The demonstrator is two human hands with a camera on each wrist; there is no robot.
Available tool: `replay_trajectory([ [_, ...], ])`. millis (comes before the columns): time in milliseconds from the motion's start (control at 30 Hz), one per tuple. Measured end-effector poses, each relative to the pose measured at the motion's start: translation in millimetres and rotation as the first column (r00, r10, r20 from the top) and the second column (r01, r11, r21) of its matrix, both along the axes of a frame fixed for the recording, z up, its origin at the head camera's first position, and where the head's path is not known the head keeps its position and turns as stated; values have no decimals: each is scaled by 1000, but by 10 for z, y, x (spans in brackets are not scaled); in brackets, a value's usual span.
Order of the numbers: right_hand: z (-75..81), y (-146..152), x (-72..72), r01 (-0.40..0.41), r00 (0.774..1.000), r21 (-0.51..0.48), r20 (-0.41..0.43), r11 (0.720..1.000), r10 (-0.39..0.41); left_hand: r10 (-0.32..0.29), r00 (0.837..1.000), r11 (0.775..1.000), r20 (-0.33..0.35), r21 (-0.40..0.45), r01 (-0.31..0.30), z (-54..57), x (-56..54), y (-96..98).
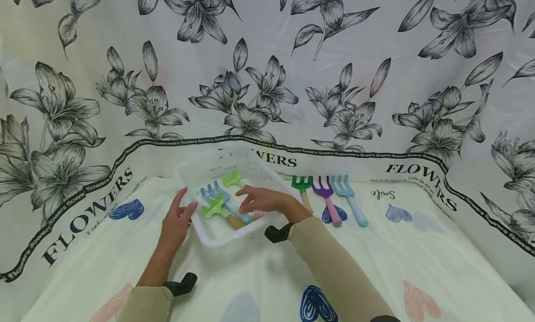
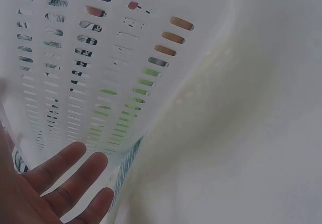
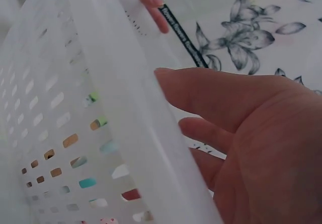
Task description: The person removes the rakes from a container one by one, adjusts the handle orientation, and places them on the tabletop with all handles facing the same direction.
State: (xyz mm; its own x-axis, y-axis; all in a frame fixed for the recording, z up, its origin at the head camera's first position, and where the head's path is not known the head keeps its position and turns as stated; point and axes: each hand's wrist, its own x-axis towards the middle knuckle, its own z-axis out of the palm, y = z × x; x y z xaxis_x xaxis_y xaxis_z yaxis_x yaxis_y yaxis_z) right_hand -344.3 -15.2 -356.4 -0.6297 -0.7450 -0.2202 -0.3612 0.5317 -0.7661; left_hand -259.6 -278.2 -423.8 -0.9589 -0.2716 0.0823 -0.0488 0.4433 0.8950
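A white perforated plastic basket [image 1: 221, 241] stands in the middle of the head view. Inside are a light green hand fork [image 1: 216, 208] with a wooden handle, another light green fork [image 1: 231, 178], and blue forks [image 1: 221, 196]. My left hand [image 1: 175, 222] is at the basket's left rim, thumb and forefinger spread; in the left wrist view its other fingers [image 2: 73, 196] extend loosely beside the slotted wall. Over the basket's right side hovers my right hand [image 1: 267, 200], its fingers loosely bent with nothing visible in them. Its thumb appears close to the rim [image 3: 136, 108] in the right wrist view.
Right of the basket, a dark green fork [image 1: 303, 187] with a wooden handle, a purple fork [image 1: 326, 192] with a pink handle and a light blue fork [image 1: 349, 194] lie side by side. A heart-printed cloth [image 1: 418, 247] covers the table; a flower-printed curtain [image 1: 267, 34] hangs behind.
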Motion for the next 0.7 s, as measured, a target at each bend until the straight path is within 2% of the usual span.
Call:
replay_trajectory([
  [233, -66, -59, -50, -35, 998, 59, 55, 998, 31, 0, 1000, 1000, 6, 4, 0, 1, -8, 4],
  [533, -51, -68, -58, -76, 995, 76, 62, 994, 72, 4, 1000, 1000, 11, 4, -4, 21, 1, 15],
  [700, -50, -93, -66, -82, 995, 133, 74, 988, 73, 3, 1000, 1000, 12, 4, -3, 23, 0, 7],
])
